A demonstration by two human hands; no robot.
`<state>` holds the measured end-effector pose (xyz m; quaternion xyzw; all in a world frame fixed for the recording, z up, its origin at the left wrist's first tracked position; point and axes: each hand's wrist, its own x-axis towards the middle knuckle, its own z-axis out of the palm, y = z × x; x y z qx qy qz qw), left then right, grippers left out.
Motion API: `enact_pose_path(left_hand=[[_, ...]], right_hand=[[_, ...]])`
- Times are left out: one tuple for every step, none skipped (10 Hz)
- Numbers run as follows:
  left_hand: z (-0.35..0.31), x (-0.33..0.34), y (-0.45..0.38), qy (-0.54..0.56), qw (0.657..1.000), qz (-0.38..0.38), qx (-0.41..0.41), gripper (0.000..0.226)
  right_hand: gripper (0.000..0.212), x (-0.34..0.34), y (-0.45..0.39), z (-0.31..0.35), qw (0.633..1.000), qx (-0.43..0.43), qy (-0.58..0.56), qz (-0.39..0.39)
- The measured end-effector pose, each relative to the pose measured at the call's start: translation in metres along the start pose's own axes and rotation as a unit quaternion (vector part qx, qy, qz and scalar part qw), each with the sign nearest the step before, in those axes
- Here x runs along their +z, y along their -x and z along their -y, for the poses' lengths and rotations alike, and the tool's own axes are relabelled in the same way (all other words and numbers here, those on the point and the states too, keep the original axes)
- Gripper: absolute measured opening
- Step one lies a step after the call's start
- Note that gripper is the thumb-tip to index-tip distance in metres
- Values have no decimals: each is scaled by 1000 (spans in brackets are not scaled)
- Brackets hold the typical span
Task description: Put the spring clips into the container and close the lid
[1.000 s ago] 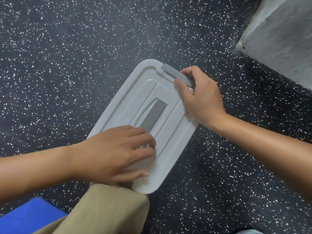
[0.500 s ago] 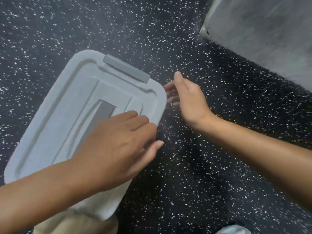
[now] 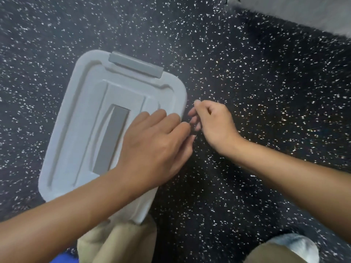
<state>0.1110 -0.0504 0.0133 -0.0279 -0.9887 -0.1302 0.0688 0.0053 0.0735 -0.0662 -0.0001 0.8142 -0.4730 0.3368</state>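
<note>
The white container lid (image 3: 85, 111) lies shut on the container on the dark speckled floor, left of centre. A grey latch (image 3: 135, 66) sits on its far edge and a grey handle strip (image 3: 112, 137) runs down its middle. My left hand (image 3: 152, 147) rests on the lid's right side, with its fingertips curled over the right edge. My right hand (image 3: 214, 124) hovers just right of that edge, fingers loosely curled and nearly touching my left fingertips, holding nothing that I can see. No spring clips show; the container's inside is hidden.
A grey concrete block (image 3: 303, 12) fills the top right corner. My knees in tan trousers (image 3: 117, 242) are at the bottom, against the container's near end. A pale shoe (image 3: 296, 243) is at the bottom right. A blue object (image 3: 64, 260) peeks in at the bottom edge.
My right hand left the grey latch and came down beside the lid's right edge. My left hand slid from the lid's near end to its right edge.
</note>
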Motion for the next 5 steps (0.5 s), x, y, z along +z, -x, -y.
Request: enact_pose_path(left_hand=[[-1, 0, 1, -14, 1000, 6, -3, 29], [-7, -5, 0, -18, 998, 50, -38, 30], [-19, -20, -5, 15, 985, 138, -106, 32], [-34, -52, -16, 70, 954, 233, -173, 37], [-48, -78, -23, 95, 912, 324, -232, 41]], right_hand=[[40, -9, 22, -5, 1000, 10, 15, 16], [40, -19, 49, -7, 999, 35, 25, 11], [36, -29, 77, 1, 998, 63, 17, 11], [31, -43, 107, 21, 996, 83, 26, 14], [30, -61, 129, 48, 995, 101, 24, 10]])
